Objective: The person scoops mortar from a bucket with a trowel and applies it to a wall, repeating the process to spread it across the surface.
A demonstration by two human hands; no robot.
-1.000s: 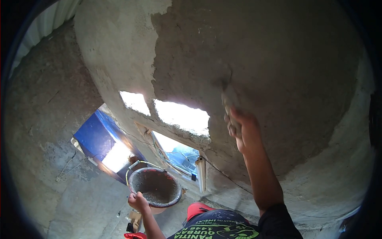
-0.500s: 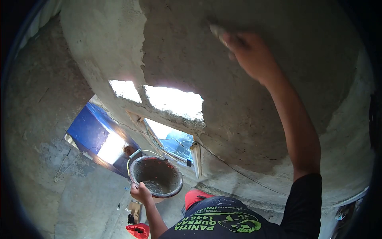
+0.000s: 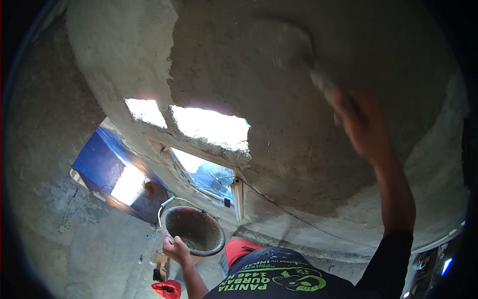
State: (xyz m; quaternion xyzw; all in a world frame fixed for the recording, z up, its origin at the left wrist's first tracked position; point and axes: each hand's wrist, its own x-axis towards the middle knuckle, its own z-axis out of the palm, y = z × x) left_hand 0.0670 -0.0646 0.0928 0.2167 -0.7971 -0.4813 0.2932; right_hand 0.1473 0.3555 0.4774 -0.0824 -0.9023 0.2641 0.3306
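Note:
My left hand (image 3: 177,249) grips the near rim of a bucket (image 3: 217,249) that has grey wet mortar (image 3: 196,234) inside. The bucket's handle (image 3: 164,203) rests at its far left side. At the upper right, my right hand (image 3: 361,122) is closed round the handle of a trowel (image 3: 321,82). The trowel's blade is blurred by motion and lies close to the wall. Darker, damp-looking plaster (image 3: 224,60) covers the wall about it, beside a paler patch (image 3: 119,50) on the left.
Two bright holes (image 3: 211,127) pierce the wall above a wooden-framed window (image 3: 238,199). A cable (image 3: 294,214) runs across the wall. Further left is a blue panel (image 3: 97,157). A red item (image 3: 167,289) and a brown box (image 3: 160,260) lie below the bucket.
My right hand and the trowel have moved right and down over the wall. The view has shifted slightly; my left hand still holds the bucket.

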